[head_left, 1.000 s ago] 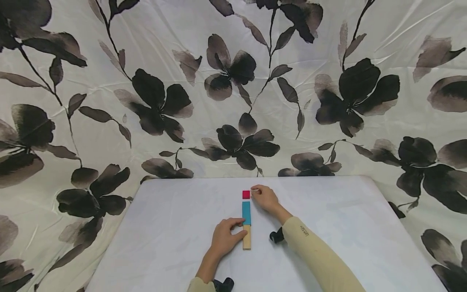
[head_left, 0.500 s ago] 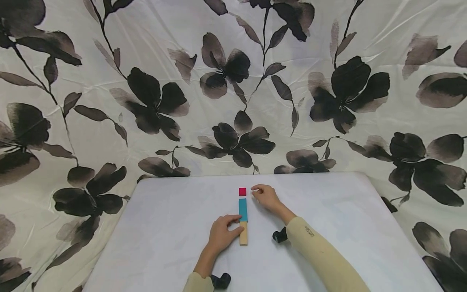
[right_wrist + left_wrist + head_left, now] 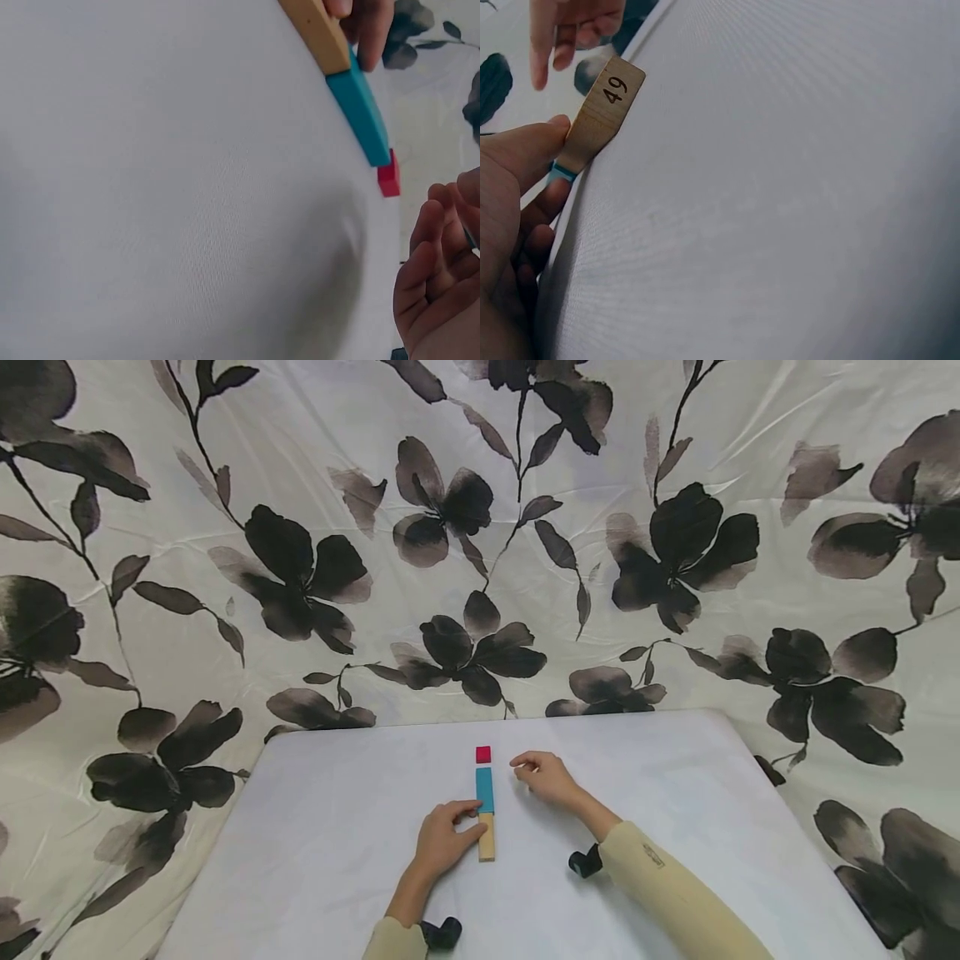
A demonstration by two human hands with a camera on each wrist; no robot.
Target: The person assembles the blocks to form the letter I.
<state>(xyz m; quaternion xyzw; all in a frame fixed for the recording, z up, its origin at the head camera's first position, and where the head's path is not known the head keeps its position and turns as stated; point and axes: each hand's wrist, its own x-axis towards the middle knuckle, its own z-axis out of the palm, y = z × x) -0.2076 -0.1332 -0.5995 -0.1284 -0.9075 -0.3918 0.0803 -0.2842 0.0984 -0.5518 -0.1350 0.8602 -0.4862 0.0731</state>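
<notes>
In the head view, a plain wooden block [image 3: 486, 842], a teal block [image 3: 485, 789] and a red block [image 3: 483, 754] lie in a line going away from me. Wood and teal meet end to end; a narrow gap separates the red one. My left hand [image 3: 442, 842] rests on the line's left side, its thumb at the wooden block and its index finger at the teal block. Dark digits, seemingly 49, mark the wooden block's end [image 3: 613, 91] in the left wrist view. Right of the teal block, my right hand [image 3: 551, 779] hovers with loosely bent fingers, holding nothing visible.
The blocks lie on a white table [image 3: 337, 827]. Behind its far edge hangs a white cloth [image 3: 360, 427] with dark flowers. A black device [image 3: 585, 862] sits at my right wrist, and another black device [image 3: 441, 933] at my left.
My right hand has drawn away from the red block, to the right and slightly nearer. The left hand and the blocks keep their places while the whole view shifts.
</notes>
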